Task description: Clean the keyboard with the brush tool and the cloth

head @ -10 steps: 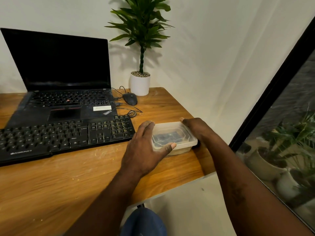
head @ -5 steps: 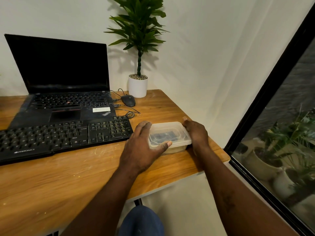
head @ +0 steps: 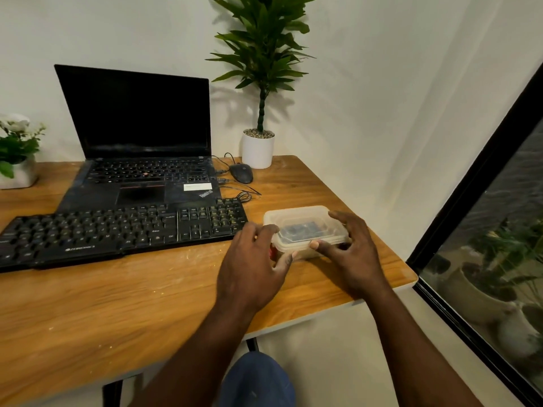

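A black external keyboard (head: 117, 233) lies on the wooden desk (head: 123, 312) in front of a laptop. To its right stands a clear plastic container (head: 299, 221) with its lid on; something dark and blue shows dimly through the lid. My left hand (head: 252, 268) grips the container's left front corner, thumb under the rim. My right hand (head: 352, 254) clasps its right side, thumb on the front edge of the lid. No brush or cloth is plainly visible.
An open black laptop (head: 141, 142) sits behind the keyboard. A wired mouse (head: 241, 173) and a loose cable lie by a white potted plant (head: 257, 148). Another small plant (head: 16, 160) stands at far left. The desk's right edge is close to the container.
The camera has swung left and back. My right hand has come round from the container's far side to its front right edge, thumb on the lid. My left hand keeps its grip.
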Demonstrator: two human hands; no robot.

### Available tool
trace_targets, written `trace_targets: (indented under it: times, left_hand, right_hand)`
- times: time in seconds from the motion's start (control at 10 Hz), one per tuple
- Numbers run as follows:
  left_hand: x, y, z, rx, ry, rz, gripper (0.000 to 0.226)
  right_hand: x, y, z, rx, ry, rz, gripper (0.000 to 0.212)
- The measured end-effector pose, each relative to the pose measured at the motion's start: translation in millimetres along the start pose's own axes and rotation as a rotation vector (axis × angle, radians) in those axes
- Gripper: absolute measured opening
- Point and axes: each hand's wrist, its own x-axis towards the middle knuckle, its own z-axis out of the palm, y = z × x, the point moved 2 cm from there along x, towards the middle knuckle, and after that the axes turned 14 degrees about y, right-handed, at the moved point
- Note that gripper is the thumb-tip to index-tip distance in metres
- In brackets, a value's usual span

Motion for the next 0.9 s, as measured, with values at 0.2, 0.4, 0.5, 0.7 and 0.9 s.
trace_targets:
  times: [0.2, 0.4, 0.5, 0.7, 0.9]
  left_hand:
    - [5.1, 5.4, 13.3, 0.152, -0.172, 0.053, 0.081]
    - [21.0, -1.0, 29.9, 0.157, -0.208, -0.036, 0.095]
    - [24.2, -1.3, 34.8, 0.174, -0.219, -0.052, 0.1]
    - [21.0, -2.0, 28.4, 0.144, -0.187, -0.069, 0.096]
    - [5.0, -2.6, -3.8, 0.132, -0.055, -0.029, 0.057]
  right_hand:
    - [10.9, 3.6, 16.2, -0.074, 0.13, 0.068, 0.069]
    - [23.0, 1.1, 34.8, -0.197, 0.161, 0.053, 0.081]
    - [23.4, -1.8, 38.2, -0.254, 0.189, 0.042, 0.08]
    - [17.2, -5.1, 36.0, -0.295, 0.2, 0.016, 0.087]
    - [-10.7, -26.1, 31.0, -0.407, 0.323, -0.169, 0.071]
